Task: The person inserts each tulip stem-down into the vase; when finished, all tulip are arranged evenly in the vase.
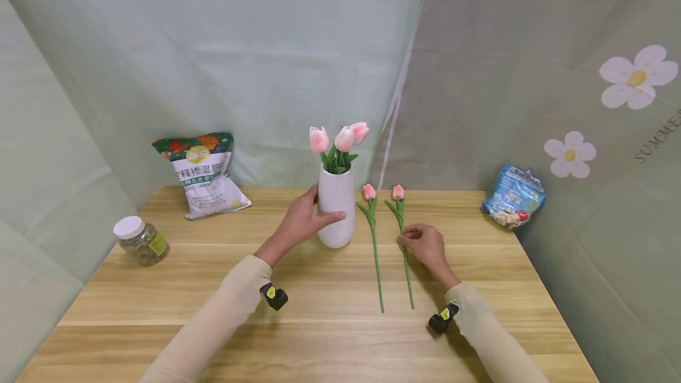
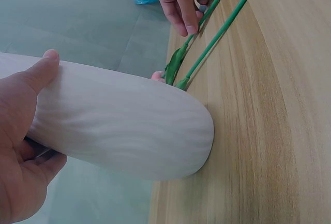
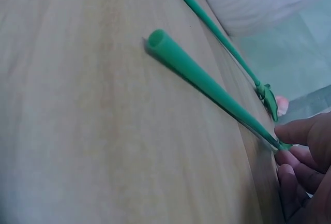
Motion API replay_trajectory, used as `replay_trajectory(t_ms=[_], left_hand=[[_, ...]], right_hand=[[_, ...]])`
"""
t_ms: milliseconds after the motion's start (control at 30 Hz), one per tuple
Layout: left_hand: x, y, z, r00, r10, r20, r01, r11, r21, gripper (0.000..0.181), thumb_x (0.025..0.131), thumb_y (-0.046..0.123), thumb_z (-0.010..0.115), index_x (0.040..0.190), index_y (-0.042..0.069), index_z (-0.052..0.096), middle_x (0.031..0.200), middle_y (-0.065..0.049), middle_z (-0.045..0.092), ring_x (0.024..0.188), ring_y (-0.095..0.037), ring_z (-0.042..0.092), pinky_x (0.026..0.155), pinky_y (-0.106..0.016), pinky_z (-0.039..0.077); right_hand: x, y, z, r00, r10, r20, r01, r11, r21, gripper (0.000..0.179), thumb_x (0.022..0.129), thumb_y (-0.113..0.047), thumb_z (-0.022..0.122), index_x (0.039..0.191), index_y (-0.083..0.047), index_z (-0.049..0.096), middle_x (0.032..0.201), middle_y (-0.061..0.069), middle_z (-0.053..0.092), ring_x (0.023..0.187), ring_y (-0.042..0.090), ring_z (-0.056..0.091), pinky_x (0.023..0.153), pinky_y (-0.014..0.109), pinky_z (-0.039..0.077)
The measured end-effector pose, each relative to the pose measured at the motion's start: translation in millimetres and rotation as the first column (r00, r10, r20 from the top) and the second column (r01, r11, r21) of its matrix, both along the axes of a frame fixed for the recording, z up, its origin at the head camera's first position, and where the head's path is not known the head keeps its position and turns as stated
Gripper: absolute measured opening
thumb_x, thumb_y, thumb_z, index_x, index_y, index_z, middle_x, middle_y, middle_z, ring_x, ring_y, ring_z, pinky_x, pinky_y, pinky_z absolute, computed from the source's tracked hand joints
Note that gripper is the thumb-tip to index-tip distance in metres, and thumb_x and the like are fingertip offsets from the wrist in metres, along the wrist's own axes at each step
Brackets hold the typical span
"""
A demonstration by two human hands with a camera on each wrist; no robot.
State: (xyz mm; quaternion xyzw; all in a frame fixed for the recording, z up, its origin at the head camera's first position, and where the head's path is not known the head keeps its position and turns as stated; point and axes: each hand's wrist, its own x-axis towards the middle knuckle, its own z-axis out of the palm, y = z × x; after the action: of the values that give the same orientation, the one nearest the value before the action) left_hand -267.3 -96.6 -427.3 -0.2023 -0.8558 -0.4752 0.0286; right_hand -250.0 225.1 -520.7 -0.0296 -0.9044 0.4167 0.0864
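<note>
A white ridged vase (image 1: 337, 200) stands upright on the table with several pink tulips (image 1: 344, 139) in it. My left hand (image 1: 300, 220) grips its side, thumb across the front and fingers behind. To the right of the vase, two pink tulips with green stems lie side by side on the wood. The stem of the outer tulip (image 1: 408, 279) is pinched by my right hand (image 1: 427, 247) a little below its leaves. The inner tulip (image 1: 376, 259) lies untouched between the vase and that hand. In the right wrist view, the held tulip's hollow stem end (image 3: 158, 40) rests close to the wood.
At the back left, a white and green printed bag (image 1: 204, 179) leans against the curtain. A white-lidded jar (image 1: 142, 241) stands near the left edge of the table (image 1: 340, 336). A blue packet (image 1: 514, 197) is at the back right corner. Curtains enclose the back and sides.
</note>
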Motion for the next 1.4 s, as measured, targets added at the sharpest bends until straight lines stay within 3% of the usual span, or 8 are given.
replay_trajectory(t_ms=[300, 600, 767, 1067, 1400], left_hand=[[-0.2, 0.4, -0.6, 1.0, 0.006, -0.009, -0.006, 1.0, -0.012, 0.089, 0.084, 0.048, 0.083, 0.151, 0.005, 0.043, 0.141, -0.016, 0.06, 0.129, -0.031, 0.059, 0.103, -0.051, 0.051], [0.0, 0.2, -0.5, 1.0, 0.002, -0.021, -0.002, 1.0, -0.006, 0.089, 0.084, 0.047, 0.083, 0.151, 0.004, 0.043, 0.14, -0.015, 0.06, 0.128, -0.03, 0.06, 0.102, -0.05, 0.052], [-0.6, -0.3, -1.2, 1.0, 0.008, -0.022, -0.008, 1.0, -0.006, 0.089, 0.084, 0.048, 0.083, 0.151, 0.005, 0.043, 0.139, -0.015, 0.061, 0.128, -0.03, 0.06, 0.102, -0.05, 0.052], [-0.7, -0.3, -2.0, 1.0, 0.007, -0.024, -0.007, 1.0, -0.012, 0.089, 0.084, 0.047, 0.083, 0.151, 0.005, 0.043, 0.14, -0.015, 0.06, 0.129, -0.03, 0.059, 0.103, -0.049, 0.052], [-0.7, 0.0, -1.2, 1.0, 0.008, -0.011, -0.008, 1.0, -0.005, 0.089, 0.084, 0.047, 0.083, 0.151, 0.004, 0.043, 0.141, -0.016, 0.06, 0.13, -0.031, 0.059, 0.104, -0.05, 0.051]], right_hand=[[-2.1, -3.7, 1.3, 0.997, -0.074, 0.039, 0.074, 0.997, -0.003, 0.021, 0.082, -0.019, 0.085, 0.096, -0.004, 0.078, 0.082, 0.005, 0.074, 0.072, 0.017, 0.065, 0.062, 0.027, 0.047], [-2.3, -3.1, 7.7, 0.992, -0.121, 0.045, 0.122, 0.992, -0.028, 0.022, 0.079, -0.018, 0.086, 0.095, -0.004, 0.079, 0.082, 0.006, 0.076, 0.067, 0.014, 0.065, 0.059, 0.025, 0.047], [-1.9, 0.3, 12.0, 0.992, -0.104, 0.078, 0.111, 0.99, -0.092, 0.024, 0.078, -0.016, 0.086, 0.096, -0.002, 0.078, 0.082, 0.008, 0.075, 0.064, 0.012, 0.066, 0.056, 0.023, 0.049], [-5.4, 6.6, 14.9, 0.972, -0.034, 0.231, 0.077, 0.98, -0.182, 0.023, 0.085, -0.016, 0.082, 0.101, 0.001, 0.077, 0.088, 0.011, 0.076, 0.061, 0.011, 0.069, 0.056, 0.023, 0.055], [-2.1, 13.3, 27.3, 0.977, -0.004, 0.215, 0.058, 0.968, -0.246, 0.024, 0.091, -0.01, 0.076, 0.108, 0.007, 0.074, 0.099, 0.019, 0.075, 0.069, 0.014, 0.071, 0.064, 0.028, 0.061]])
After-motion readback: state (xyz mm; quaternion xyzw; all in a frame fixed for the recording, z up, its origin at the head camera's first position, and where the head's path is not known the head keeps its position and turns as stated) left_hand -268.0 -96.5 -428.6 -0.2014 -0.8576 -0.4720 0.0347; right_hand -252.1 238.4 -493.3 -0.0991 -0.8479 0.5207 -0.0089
